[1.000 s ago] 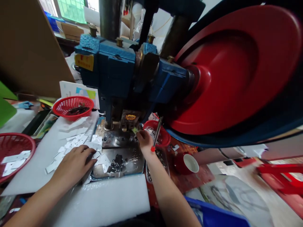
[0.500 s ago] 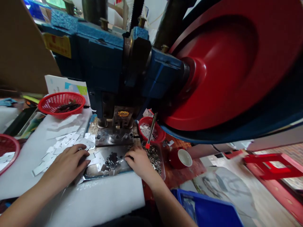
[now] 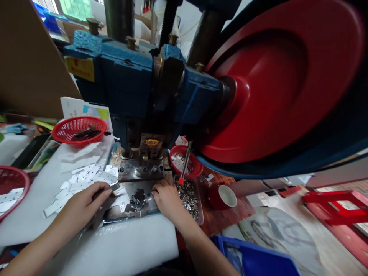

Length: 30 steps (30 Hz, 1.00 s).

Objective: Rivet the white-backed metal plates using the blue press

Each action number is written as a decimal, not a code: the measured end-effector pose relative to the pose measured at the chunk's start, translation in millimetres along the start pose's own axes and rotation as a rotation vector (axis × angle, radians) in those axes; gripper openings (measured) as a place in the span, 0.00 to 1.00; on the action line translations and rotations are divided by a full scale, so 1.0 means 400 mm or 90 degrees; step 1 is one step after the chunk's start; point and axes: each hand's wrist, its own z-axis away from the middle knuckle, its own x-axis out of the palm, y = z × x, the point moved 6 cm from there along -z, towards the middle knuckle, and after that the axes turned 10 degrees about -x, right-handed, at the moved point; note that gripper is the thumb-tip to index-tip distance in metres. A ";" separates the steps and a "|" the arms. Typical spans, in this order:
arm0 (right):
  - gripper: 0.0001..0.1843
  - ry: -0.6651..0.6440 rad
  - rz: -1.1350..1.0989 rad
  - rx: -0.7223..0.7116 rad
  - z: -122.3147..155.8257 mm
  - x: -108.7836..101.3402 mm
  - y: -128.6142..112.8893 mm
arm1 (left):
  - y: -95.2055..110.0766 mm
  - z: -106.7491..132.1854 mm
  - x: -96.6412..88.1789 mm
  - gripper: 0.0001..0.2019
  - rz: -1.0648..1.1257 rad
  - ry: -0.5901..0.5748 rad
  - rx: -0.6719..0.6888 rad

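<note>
Right hand (image 3: pixel 168 197) back from blue press die (image 3: pixel 140 170) to small dark metal parts (image 3: pixel 137 197) on near steel tray (image 3: pixel 135 212); fingers curled, grip unclear. Left hand (image 3: pixel 83 205) fingers pinch flat white strip (image 3: pixel 114 187), tray's left.

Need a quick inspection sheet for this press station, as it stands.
Surface: white foam sheet under a metal tray at the foot of the press.
Job's things: metal strips on the foam; dark small parts on the tray; blue press.
Clutter: red baskets, red bowl, red cup, clear tray of metal bits, red-tipped tool.
Grippers: left hand fingertips at a strip, grip unclear; right hand on the tray beside the dark parts, grip unclear.
Cables: nothing seen.
Surroundings: red flywheel, blue bin, red stool.
</note>
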 end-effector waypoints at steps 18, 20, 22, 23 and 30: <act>0.14 0.196 -0.107 -0.121 -0.174 -0.079 -0.018 | 0.154 -0.093 0.055 0.21 0.245 0.000 0.031; 0.13 0.247 -0.198 -0.104 -0.169 -0.077 -0.003 | 0.187 -0.113 0.056 0.19 0.210 0.054 0.065; 0.09 0.274 -0.247 -0.071 -0.172 -0.069 0.010 | 0.219 -0.137 0.062 0.16 0.179 0.089 0.105; 0.07 0.281 -0.254 -0.050 -0.176 -0.064 0.017 | 0.232 -0.150 0.066 0.16 0.171 0.100 0.121; 0.12 0.282 -0.268 0.025 -0.214 -0.043 0.045 | 0.246 -0.222 0.104 0.17 0.158 0.087 0.141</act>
